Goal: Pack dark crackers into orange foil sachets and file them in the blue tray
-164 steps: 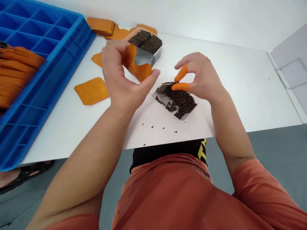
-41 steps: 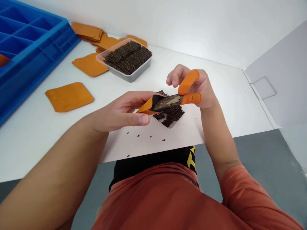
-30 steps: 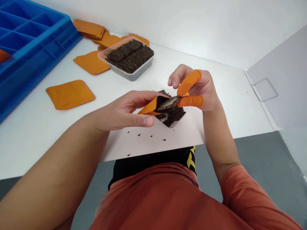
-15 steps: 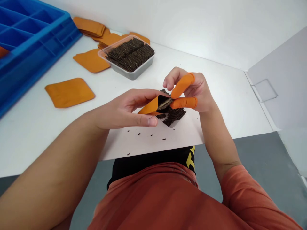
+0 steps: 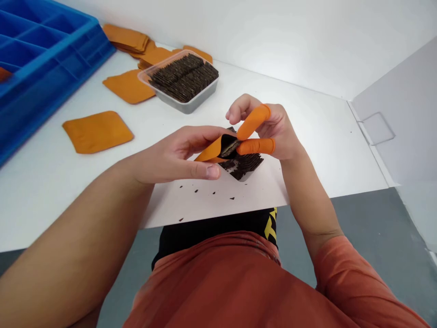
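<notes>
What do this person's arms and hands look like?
The right hand has smooth orange covers on two fingers; the left hand shows no covering. The rust-red sleeve on the right arm ends near the elbow. No cables show.

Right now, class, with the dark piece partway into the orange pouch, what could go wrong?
The dark piece might snag or chip on the mouth of the orange pouch in the left hand. It could also shed crumbs: dark flakes already lie on the white surface.
</notes>
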Demonstrator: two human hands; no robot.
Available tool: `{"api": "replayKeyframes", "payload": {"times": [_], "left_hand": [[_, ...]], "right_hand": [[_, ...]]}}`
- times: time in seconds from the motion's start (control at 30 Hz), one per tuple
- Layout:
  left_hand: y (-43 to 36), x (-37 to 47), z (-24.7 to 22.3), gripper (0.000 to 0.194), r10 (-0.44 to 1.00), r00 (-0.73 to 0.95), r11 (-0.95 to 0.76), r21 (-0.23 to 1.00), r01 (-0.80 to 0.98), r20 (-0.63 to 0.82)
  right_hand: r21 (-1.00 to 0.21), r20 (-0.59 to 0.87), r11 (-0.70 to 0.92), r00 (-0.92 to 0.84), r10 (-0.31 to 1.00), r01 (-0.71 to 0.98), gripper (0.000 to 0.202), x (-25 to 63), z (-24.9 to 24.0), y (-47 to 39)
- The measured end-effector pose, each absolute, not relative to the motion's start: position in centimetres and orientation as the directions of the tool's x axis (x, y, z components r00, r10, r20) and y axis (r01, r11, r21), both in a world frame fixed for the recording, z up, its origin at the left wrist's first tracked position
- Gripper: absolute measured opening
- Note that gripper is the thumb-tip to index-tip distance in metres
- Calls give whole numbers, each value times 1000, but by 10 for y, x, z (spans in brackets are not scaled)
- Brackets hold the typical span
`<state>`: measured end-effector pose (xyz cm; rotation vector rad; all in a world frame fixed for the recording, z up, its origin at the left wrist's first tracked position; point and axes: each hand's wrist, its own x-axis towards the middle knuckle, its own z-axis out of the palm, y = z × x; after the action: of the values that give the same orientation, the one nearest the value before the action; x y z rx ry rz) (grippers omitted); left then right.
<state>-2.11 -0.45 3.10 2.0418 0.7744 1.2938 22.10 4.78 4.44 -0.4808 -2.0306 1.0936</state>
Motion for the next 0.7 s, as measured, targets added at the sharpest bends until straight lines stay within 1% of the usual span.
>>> {"api": "replayKeyframes", "payload": {"times": [0.07,0.13,0.23,0.3,0.37,0.53,0.7], "left_hand": [[-8,-19,33,77,755,378,-624,765,161,536],[-10,-18,33,79,762,440,-578,806,130,475],[-8,-19,35,81,701,616,-487,872,44,360],[-5,-22,37,80,654,694,-424,906,5,303],[-3,-24,38,78,647,710,-385,923,-10,277],[-2,-25,38,78,659,709,-328,944,-31,252],[-3,-21,38,80,654,709,-336,941,-42,265]], "right_hand": [[-822,440,570,-638,632,-3,60,223,48,46],[-810,463,586,-638,616,-22,58,223,51,45],[-807,459,590,-638,618,-9,58,223,53,44],[-809,438,588,-643,628,24,61,222,53,44],[-807,423,589,-650,631,46,65,222,52,45],[-802,427,596,-664,613,35,73,226,54,44],[-800,357,586,-685,635,126,62,231,61,35]]}}
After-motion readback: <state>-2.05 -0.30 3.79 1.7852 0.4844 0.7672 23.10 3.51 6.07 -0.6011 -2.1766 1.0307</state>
